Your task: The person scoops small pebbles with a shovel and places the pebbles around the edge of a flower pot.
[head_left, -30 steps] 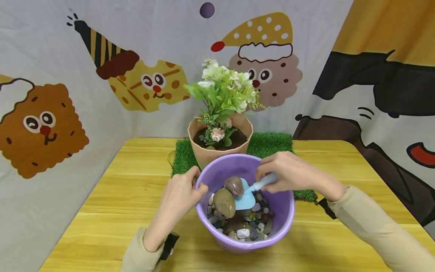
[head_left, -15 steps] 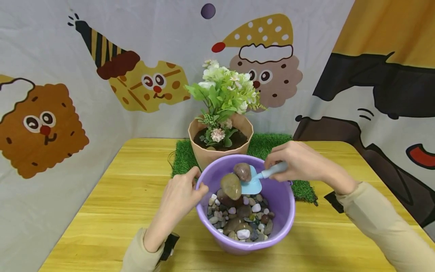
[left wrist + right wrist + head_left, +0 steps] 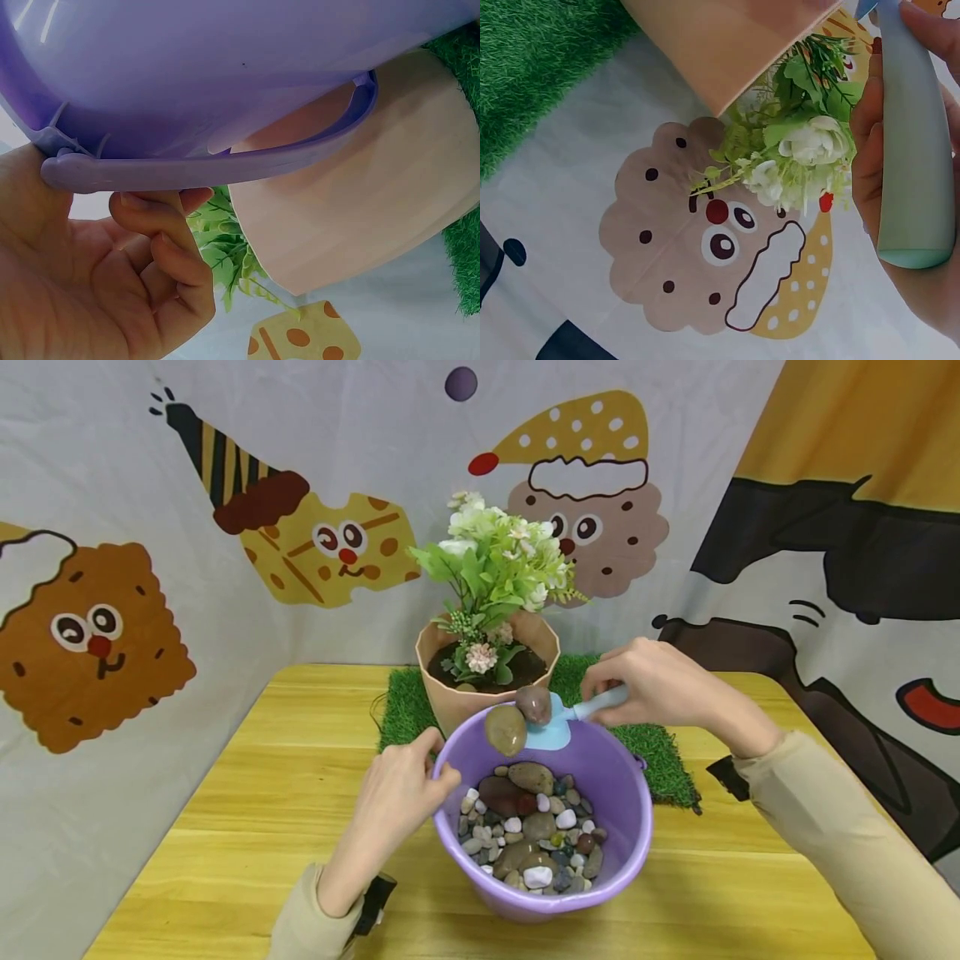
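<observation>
Before a white cloth (image 3: 360,410) with funny food faces, at a yellow table (image 3: 720,868); past both grips, a green mat (image 3: 667,768), and on it a tan pot (image 3: 453,710) with dirt (image 3: 532,670) and leafy white and pink flowers (image 3: 502,552).

Holding a blue shovel (image 3: 551,735) by its handle in the right hand (image 3: 660,685), fingers bent close round it; just left of that grip, the blade, up by the far rim of a purple bucket (image 3: 611,793); carrying two shiny stones, a reddish stone (image 3: 533,704) on the blade and a yellow-brown stone (image 3: 506,731) farther left of the grip, at the blade's edge.

Holding the bucket's left rim in the left hand (image 3: 401,785), thumb over the rim, other fingers bent outside; close by those fingers, the bucket handle (image 3: 247,165), hard to tell if touching; lower than the right grip, down in the bucket, many pebbles (image 3: 517,857), brown, grey and white, some big.
</observation>
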`<state>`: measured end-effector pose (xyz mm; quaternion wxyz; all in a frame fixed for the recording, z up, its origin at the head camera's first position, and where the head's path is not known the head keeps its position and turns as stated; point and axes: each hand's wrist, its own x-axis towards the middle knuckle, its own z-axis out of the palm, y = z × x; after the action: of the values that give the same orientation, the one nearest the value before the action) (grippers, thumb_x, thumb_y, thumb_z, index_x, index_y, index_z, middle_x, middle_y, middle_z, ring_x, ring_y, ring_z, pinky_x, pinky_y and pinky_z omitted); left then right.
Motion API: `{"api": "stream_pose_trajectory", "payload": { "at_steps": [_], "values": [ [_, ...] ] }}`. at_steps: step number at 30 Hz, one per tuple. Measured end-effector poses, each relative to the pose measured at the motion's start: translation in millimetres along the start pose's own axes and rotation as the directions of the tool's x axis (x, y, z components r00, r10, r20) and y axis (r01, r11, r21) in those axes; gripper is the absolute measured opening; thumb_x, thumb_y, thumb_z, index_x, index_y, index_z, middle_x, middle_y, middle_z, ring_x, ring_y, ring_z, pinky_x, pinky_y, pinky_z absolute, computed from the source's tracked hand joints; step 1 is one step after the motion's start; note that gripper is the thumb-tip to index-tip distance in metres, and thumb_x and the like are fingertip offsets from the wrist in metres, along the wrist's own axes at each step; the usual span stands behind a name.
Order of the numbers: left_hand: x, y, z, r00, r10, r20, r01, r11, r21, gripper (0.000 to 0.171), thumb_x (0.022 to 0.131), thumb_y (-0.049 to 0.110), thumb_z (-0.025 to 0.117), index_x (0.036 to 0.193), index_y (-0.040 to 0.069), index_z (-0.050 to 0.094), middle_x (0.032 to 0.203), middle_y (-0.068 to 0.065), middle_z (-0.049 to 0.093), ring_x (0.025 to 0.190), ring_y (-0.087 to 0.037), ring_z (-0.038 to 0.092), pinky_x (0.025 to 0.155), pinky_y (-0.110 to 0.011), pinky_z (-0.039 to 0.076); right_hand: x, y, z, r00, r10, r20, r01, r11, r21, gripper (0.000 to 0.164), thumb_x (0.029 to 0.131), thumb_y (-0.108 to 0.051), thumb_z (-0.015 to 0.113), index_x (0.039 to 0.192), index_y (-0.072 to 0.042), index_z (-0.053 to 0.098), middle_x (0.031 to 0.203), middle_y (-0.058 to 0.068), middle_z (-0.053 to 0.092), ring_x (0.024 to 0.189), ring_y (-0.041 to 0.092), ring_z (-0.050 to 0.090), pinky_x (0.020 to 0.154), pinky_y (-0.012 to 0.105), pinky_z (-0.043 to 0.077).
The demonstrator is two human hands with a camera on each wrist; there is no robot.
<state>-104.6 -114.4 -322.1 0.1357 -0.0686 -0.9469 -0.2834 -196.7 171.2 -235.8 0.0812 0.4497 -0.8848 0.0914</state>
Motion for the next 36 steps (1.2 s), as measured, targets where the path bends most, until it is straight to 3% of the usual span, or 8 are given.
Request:
{"api": "stream_pose_trajectory", "payload": {
  "at_steps": [19, 25, 36],
  "values": [
    [-0.1, 0.4, -0.9, 1.0, -0.005, 0.013, 0.005, 1.0, -0.007, 0.01, 0.072, 0.016, 0.065, 0.078, 0.014, 0.058, 0.05, 0.003, 0.048, 0.045, -0.012, 0.043, 0.041, -0.024, 0.032, 50, 4, -14, 0.991, 0.114, 0.067, -0.115, 0.993, 0.002, 0.008, 0.075, -0.018, 0.076, 0.081, -0.02, 0.07, 0.065, -0.006, 0.063, 0.053, 0.007, 0.049, 0.05, 0.025, 0.04],
    [0.3, 0.5, -0.8, 1.0, -0.002, 0.01, 0.002, 1.0, -0.005, 0.011, 0.071, 0.017, 0.066, 0.078, 0.014, 0.058, 0.05, 0.002, 0.048, 0.045, -0.012, 0.043, 0.041, -0.024, 0.032, 65, 3, -13, 0.978, 0.186, 0.09, -0.183, 0.982, -0.044, 0.011, 0.074, -0.021, 0.077, 0.082, -0.02, 0.071, 0.07, -0.003, 0.067, 0.056, 0.011, 0.054, 0.052, 0.027, 0.043],
    [0.0, 0.8, -1.0, 1.0, -0.01, 0.019, 0.01, 1.0, -0.008, 0.011, 0.072, 0.016, 0.066, 0.08, 0.013, 0.059, 0.05, 0.002, 0.05, 0.043, -0.011, 0.043, 0.04, -0.024, 0.032, 86, -7, -6, 0.965, 0.243, 0.099, -0.234, 0.968, -0.093, 0.014, 0.074, -0.026, 0.076, 0.085, -0.018, 0.073, 0.087, 0.001, 0.072, 0.073, 0.021, 0.065, 0.064, 0.039, 0.052]
  ]
}}
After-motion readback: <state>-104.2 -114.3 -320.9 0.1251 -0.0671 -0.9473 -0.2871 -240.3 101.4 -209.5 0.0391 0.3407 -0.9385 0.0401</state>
